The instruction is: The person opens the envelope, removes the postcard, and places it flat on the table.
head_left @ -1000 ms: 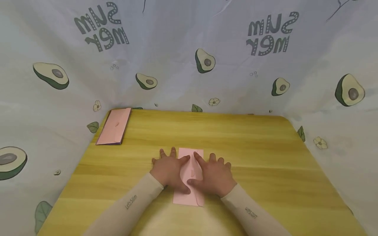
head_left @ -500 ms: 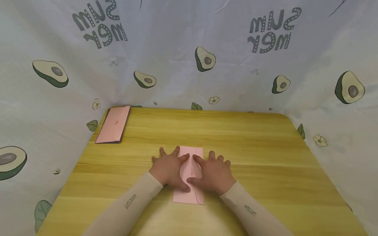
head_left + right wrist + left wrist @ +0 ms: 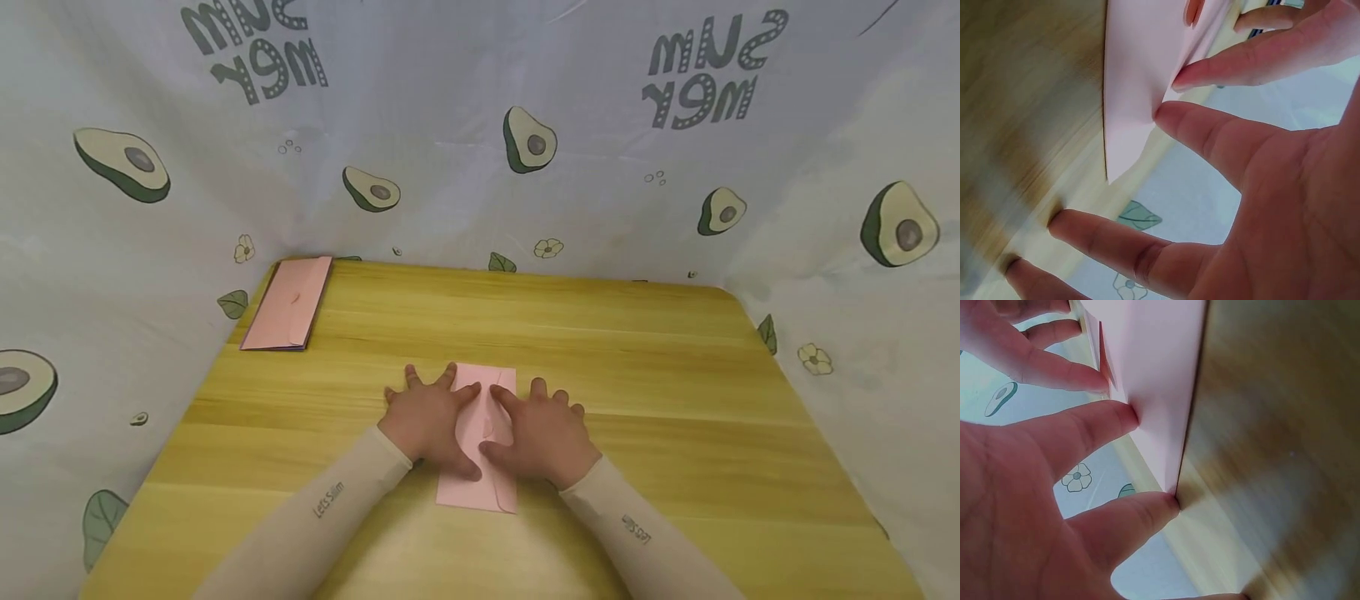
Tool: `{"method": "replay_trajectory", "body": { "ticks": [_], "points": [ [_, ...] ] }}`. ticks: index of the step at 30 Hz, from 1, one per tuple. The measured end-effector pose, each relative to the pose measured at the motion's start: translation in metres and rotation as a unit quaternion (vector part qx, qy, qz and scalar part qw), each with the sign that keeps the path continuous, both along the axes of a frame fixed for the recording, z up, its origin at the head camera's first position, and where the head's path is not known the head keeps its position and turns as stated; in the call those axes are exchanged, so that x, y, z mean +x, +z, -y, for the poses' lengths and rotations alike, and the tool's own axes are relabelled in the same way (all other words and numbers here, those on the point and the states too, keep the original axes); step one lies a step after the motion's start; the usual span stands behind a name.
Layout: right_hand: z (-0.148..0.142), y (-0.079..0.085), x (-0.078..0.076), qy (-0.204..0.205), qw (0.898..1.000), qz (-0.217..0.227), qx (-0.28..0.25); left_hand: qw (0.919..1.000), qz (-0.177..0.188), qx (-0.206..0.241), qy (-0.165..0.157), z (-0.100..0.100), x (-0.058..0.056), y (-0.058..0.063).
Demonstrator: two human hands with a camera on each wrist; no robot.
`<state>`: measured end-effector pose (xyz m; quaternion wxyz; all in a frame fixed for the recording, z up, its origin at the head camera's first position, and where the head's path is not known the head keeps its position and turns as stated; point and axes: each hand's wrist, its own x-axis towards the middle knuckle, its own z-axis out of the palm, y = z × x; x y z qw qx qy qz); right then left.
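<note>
A pink envelope (image 3: 472, 493) lies flat on the wooden table, its long side running away from me and its flap along the right. My left hand (image 3: 429, 423) rests on its left half, fingers spread, index fingertip and thumb on the paper. On the flap side my right hand (image 3: 546, 435) touches it with index fingertip and thumb; the other fingers reach onto the table. In the left wrist view the envelope (image 3: 1160, 381) has two fingertips on it and another at its edge. The right wrist view shows the envelope (image 3: 1138, 81) under the index fingertip.
A stack of envelopes (image 3: 288, 304), pink on top with darker ones beneath, lies at the table's far left corner. The yellow wooden table (image 3: 637, 358) is enclosed by a pale curtain (image 3: 450, 100) printed with avocados.
The view has tilted slightly, so the table sits a little higher in the picture. Both hands stay on the pink envelope with barely any shift.
</note>
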<state>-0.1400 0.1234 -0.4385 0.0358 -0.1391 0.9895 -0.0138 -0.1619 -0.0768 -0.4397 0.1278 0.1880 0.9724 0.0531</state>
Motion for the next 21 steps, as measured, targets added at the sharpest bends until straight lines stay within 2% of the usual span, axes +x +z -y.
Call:
{"method": "replay_trajectory", "body": {
  "ticks": [12, 21],
  "points": [
    [-0.012, 0.000, 0.005, 0.027, 1.000, -0.009, 0.008, 0.9999, 0.007, -0.004, 0.013, -0.011, 0.012, 0.001],
    [-0.017, -0.006, 0.005, 0.040, 0.999, -0.012, 0.003, 0.9998, 0.005, 0.001, 0.017, -0.013, 0.012, -0.002]
  ]
}}
